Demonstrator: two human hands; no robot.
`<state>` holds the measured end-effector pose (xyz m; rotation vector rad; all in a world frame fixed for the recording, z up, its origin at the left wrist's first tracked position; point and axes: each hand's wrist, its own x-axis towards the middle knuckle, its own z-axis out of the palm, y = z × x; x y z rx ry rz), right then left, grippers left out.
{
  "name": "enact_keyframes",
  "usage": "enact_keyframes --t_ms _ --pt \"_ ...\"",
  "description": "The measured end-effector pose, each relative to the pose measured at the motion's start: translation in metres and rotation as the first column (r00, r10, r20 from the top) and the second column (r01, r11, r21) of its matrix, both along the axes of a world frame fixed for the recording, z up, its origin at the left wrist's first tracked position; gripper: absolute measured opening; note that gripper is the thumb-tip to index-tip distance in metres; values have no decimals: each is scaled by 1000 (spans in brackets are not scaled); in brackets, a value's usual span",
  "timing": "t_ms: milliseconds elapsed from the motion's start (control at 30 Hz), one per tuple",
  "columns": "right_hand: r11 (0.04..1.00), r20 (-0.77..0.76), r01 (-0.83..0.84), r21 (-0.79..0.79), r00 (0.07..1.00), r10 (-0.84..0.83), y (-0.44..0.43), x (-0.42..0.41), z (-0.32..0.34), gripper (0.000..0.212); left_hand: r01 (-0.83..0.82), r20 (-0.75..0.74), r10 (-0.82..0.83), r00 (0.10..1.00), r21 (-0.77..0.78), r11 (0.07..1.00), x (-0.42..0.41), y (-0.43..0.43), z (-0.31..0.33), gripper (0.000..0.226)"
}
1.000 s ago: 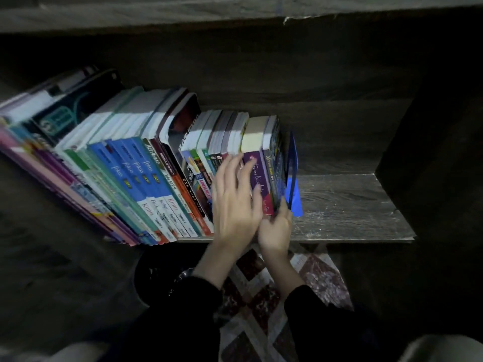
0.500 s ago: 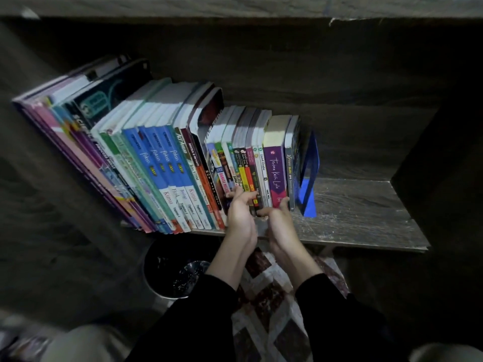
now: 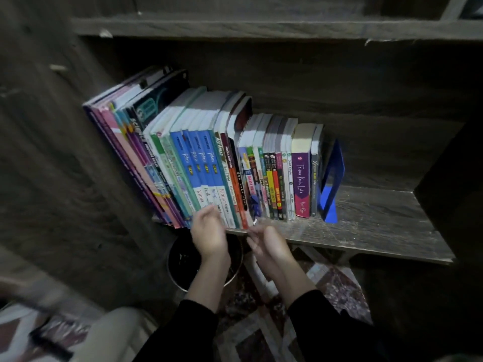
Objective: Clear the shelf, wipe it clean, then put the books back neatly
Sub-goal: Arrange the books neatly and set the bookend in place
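Note:
A row of books [image 3: 209, 163] stands spine-out on the dark wooden shelf [image 3: 379, 226], filling its left half. The leftmost large books lean left against the side wall. A purple-spined book [image 3: 301, 184] and a thin grey one stand at the right end, held by a blue bookend [image 3: 332, 181]. My left hand [image 3: 209, 231] is at the foot of the blue-spined books, fingers apart, holding nothing. My right hand [image 3: 269, 244] hovers just in front of the shelf edge, blurred, fingers loosely spread and empty.
The right half of the shelf board is bare and dusty. A dark round bin [image 3: 203, 259] stands on the floor under the shelf's left part. A patterned rug [image 3: 261, 333] covers the floor. Another shelf board [image 3: 261, 27] lies above.
Both hands have drawn back from the small books by the purple one. The left hand has shifted left to the blue-spined books. The camera has pulled back.

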<state>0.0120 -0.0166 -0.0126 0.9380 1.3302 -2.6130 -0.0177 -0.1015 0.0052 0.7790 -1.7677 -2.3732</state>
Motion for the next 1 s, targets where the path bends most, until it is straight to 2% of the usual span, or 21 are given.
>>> enact_keyframes --t_ms 67,133,200,300,367,433,500,533,567,633,667,700,733,800,833,867,933,1000 --pt "992 -10 31 -123 999 -32 -8 -4 5 29 -134 26 131 991 147 980 -8 -21 -5 35" --pt "970 -32 72 -233 996 -81 -15 -10 11 31 -134 61 120 991 408 903 -16 -38 -6 39" --pt "937 -60 81 -341 992 -107 -19 -12 18 28 -110 56 96 994 550 828 -24 -43 -3 33" --pt "891 -99 77 -448 986 -135 -20 -14 18 24 -126 56 116 992 621 774 -32 -42 -2 40" --pt "889 -103 79 -451 985 -139 -21 -16 18 25 -131 45 133 990 636 761 -34 -40 3 43" --pt "891 -110 89 -445 982 -153 -22 -17 20 29 -94 15 114 993 670 736 -32 -38 10 35" --pt "921 -115 64 -384 987 -117 -22 -17 24 20 -1 -21 20 1000 649 761 -34 -37 13 26" --pt "952 -115 21 -304 992 -59 -21 -17 24 17 47 -23 -41 999 590 806 -36 -38 11 30" --pt "981 -99 -30 -189 995 12 -20 -16 23 17 94 -7 -105 994 505 858 -36 -38 9 45" --pt "981 17 -115 155 993 114 -17 -18 17 13 175 124 -207 970 230 957 -34 -40 11 70" --pt "921 91 -159 356 987 135 -16 -19 13 25 189 203 -194 960 44 981 -33 -40 9 77" --pt "804 155 -208 557 977 145 -15 -21 9 43 189 253 -153 955 -125 974 -32 -41 8 87" --pt "637 200 -257 727 966 162 -15 -24 4 59 186 267 -115 957 -257 948 -31 -43 8 99" --pt "296 272 -318 901 944 186 -17 -29 -4 74 166 178 -83 981 -523 836 -33 -52 -2 125" --pt "207 279 -316 926 941 190 -18 -31 -7 73 174 128 -119 985 -635 753 -37 -57 -8 136" --pt "162 272 -305 939 942 197 -18 -33 -10 68 196 106 -175 979 -726 659 -39 -62 -12 143" --pt "132 234 -266 955 948 217 -16 -35 -15 56 231 117 -253 960 -843 486 -43 -72 -22 151" --pt "123 183 -215 969 956 231 -11 -35 -20 45 200 98 -272 957 -905 376 -44 -77 -26 153"
